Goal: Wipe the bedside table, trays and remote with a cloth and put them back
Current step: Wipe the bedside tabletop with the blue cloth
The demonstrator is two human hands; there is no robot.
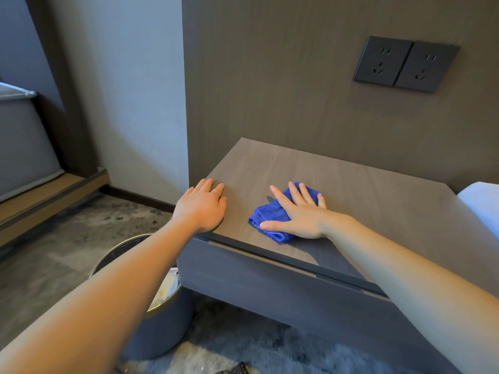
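**Head view: both hands flat on the table top, cloth under the right**

Head camera, looking down and forward.

- Left hand: palm down on the near left corner of the bedside table. Fingers straight and close together, pointing toward the wall. It holds nothing.
- Right hand: palm down, fingers spread and straight, thumb stretched out toward the left hand. It presses on a blue cloth.
- Cloth: folded and bunched, lying on the table top between the two hands. Part is covered by the right palm; folds stick out past the thumb and beyond the fingertips. It does not touch the left hand.
- Table top: grey wood grain. The dark drawer front sits below the edge, under both forearms.
- Beyond the right hand, high on the wall panel: a dark double socket plate.
- Right of the right forearm: a white bed corner, just beside the table.
- Below the left forearm, on the floor: a round bin with a gold rim and something pale inside; I cannot tell what.
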